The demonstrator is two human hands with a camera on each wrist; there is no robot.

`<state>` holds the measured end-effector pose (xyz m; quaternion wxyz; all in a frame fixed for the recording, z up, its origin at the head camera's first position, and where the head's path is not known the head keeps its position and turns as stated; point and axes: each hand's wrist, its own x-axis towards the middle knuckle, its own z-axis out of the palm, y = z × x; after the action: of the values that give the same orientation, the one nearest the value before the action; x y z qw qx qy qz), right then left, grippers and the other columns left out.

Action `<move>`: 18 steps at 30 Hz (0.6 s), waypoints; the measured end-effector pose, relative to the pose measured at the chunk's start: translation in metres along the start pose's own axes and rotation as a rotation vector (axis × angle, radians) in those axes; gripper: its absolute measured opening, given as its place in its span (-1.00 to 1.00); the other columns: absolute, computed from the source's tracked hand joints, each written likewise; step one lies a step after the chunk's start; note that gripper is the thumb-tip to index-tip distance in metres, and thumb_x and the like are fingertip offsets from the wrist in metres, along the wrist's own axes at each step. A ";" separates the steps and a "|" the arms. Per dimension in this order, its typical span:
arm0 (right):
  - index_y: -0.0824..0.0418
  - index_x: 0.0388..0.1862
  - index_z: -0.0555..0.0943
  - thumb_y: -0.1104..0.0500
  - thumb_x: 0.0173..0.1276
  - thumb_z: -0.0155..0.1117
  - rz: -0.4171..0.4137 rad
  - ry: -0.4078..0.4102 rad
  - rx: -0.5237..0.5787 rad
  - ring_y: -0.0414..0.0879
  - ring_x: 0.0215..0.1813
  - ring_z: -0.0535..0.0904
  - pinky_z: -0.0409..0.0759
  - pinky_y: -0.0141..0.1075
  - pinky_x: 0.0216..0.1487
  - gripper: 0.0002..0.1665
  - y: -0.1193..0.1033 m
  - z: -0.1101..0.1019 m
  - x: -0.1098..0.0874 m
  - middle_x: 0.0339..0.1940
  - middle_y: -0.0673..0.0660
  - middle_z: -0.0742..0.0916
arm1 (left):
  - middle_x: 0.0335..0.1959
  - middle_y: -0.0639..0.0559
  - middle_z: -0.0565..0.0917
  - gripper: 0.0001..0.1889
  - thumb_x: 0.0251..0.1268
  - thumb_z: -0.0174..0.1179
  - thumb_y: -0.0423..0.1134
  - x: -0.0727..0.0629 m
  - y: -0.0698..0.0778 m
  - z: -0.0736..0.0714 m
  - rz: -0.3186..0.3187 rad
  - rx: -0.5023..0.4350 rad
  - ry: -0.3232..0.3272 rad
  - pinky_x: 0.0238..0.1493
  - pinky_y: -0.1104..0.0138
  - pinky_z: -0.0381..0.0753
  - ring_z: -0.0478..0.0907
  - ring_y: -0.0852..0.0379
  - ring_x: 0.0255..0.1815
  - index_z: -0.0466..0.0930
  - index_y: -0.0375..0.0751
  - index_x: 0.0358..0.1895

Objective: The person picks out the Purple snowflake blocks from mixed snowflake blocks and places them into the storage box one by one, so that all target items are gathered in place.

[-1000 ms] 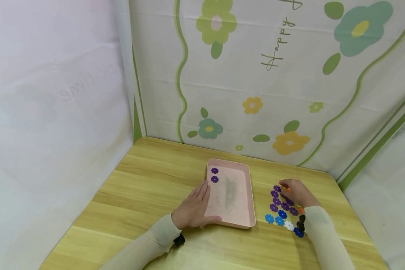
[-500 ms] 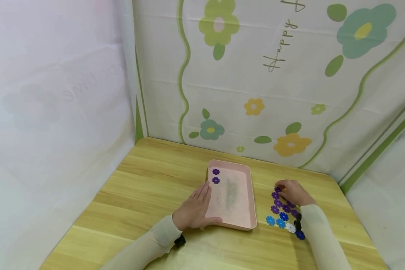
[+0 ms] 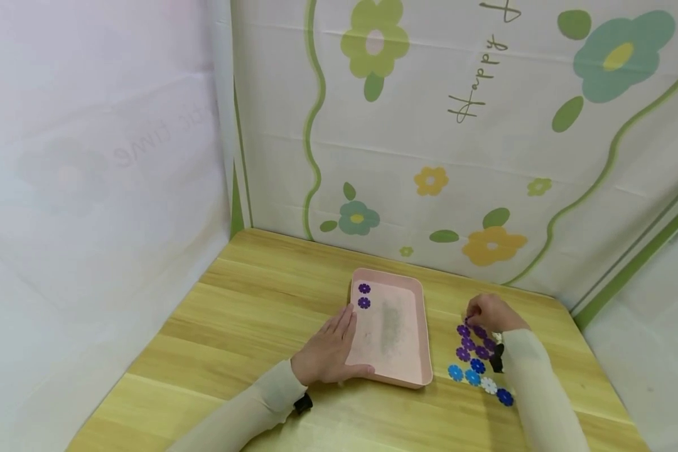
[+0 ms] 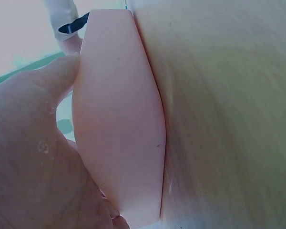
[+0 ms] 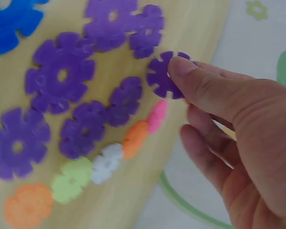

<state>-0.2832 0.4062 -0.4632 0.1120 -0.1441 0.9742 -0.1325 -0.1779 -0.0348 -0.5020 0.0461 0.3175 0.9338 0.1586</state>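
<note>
Between thumb and fingertips, my right hand (image 5: pixel 238 109) pinches a purple snowflake disc (image 5: pixel 159 75), a flat round piece with notched edges. In the head view this hand (image 3: pixel 491 314) is over the far end of a group of such discs. Several purple discs (image 5: pixel 62 74) lie beneath and beside it on the table. My left hand (image 3: pixel 328 351) rests against the left side and near corner of a shallow pink tray (image 3: pixel 427 339), fingers straight, thumb along the near rim. In the left wrist view the tray's outer wall (image 4: pixel 119 105) fills the middle. Two purple discs (image 3: pixel 364 302) lie inside the tray's far left corner.
Light blue discs (image 3: pixel 455 373), a white disc (image 3: pixel 488 385) and dark blue discs (image 3: pixel 505 397) lie nearest the person. Orange (image 5: pixel 28 205), lime (image 5: pixel 71 180) and pink discs (image 5: pixel 157 116) show beyond the purple ones. A flower-printed cloth (image 3: pixel 384 144) rises behind the wooden table (image 3: pixel 243 289).
My right hand has shifted from above the orange discs to the far end of the purple group and picked up a purple disc. The left hand stays on the tray; the view drifts slightly.
</note>
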 end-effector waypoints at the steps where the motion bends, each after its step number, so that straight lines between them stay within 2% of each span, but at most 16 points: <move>1: 0.22 -0.25 0.79 0.34 0.42 0.42 -0.005 -0.006 -0.012 -0.12 -0.36 0.66 0.68 -0.25 -0.34 -0.94 -0.003 -0.002 0.000 -0.33 0.07 0.79 | 0.77 -0.36 -0.17 0.24 0.41 -0.10 0.60 0.000 -0.001 0.001 0.001 -0.002 0.004 0.74 -0.05 0.09 -0.16 -0.21 0.80 -0.14 -0.45 0.70; 5: 0.19 -0.30 0.75 0.31 0.44 0.41 -0.035 -0.017 -0.072 -0.15 -0.38 0.57 0.65 -0.23 -0.32 -0.92 -0.014 -0.012 -0.003 -0.37 0.04 0.75 | 0.77 -0.34 -0.18 0.24 0.40 -0.11 0.61 0.001 -0.003 0.005 -0.004 -0.013 0.015 0.74 -0.06 0.09 -0.16 -0.20 0.81 -0.13 -0.45 0.70; 9: 0.18 -0.29 0.73 0.29 0.45 0.41 -0.066 -0.027 -0.112 -0.17 -0.39 0.53 0.63 -0.23 -0.32 -0.92 -0.024 -0.020 -0.008 -0.37 0.02 0.73 | 0.77 -0.35 -0.17 0.22 0.42 -0.05 0.56 0.001 -0.002 0.003 -0.006 -0.010 -0.001 0.74 -0.05 0.09 -0.17 -0.21 0.81 -0.13 -0.45 0.70; 14: 0.16 -0.30 0.73 0.28 0.47 0.38 -0.107 -0.038 -0.127 -0.20 -0.39 0.51 0.61 -0.26 -0.33 -0.89 -0.038 -0.031 -0.014 -0.38 -0.01 0.72 | 0.77 -0.35 -0.16 0.21 0.42 -0.01 0.53 0.001 0.001 -0.003 -0.013 -0.003 -0.020 0.74 -0.04 0.11 -0.14 -0.21 0.80 -0.13 -0.46 0.70; 18: 0.17 -0.33 0.71 0.30 0.50 0.33 -0.140 -0.038 -0.114 -0.19 -0.40 0.46 0.51 -0.31 -0.35 -0.84 -0.056 -0.044 -0.016 -0.41 0.00 0.69 | 0.77 -0.33 -0.15 0.21 0.41 -0.02 0.55 0.001 0.002 -0.005 -0.023 0.016 -0.026 0.75 -0.01 0.10 -0.13 -0.19 0.80 -0.13 -0.44 0.70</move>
<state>-0.2651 0.3695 -0.4032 0.1124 -0.2203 0.9655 -0.0818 -0.1787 -0.0342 -0.4964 0.0575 0.3092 0.9379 0.1463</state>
